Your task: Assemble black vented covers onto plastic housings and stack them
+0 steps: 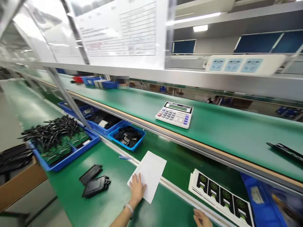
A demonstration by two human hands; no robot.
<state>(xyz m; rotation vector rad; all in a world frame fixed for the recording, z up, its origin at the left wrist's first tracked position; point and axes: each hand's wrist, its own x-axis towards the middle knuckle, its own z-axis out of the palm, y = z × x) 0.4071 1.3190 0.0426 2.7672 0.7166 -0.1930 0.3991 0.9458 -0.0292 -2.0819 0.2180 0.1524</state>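
A white sheet of paper (155, 170) lies aslant on the green bench. My left hand (137, 188) rests flat on its lower left part, fingers spread, a bracelet at the wrist. At the bottom edge, my right hand (201, 218) is partly cut off, its fingers curled; whether it holds anything is hidden. It is nearest to a stack of label sheets (220, 194) with black panels and green symbols. Just beyond the paper lies a blue pen (125, 157). Two black plastic casings (96, 186) sit to the left of my left hand.
At the left, a blue tray (78, 153) holds green circuit boards and black cables. Smaller blue bins (139, 140) stand under a raised shelf (132, 105) with a calculator (175, 114). Another blue bin (262, 201) is at the right. A cardboard box (23, 189) is far left.
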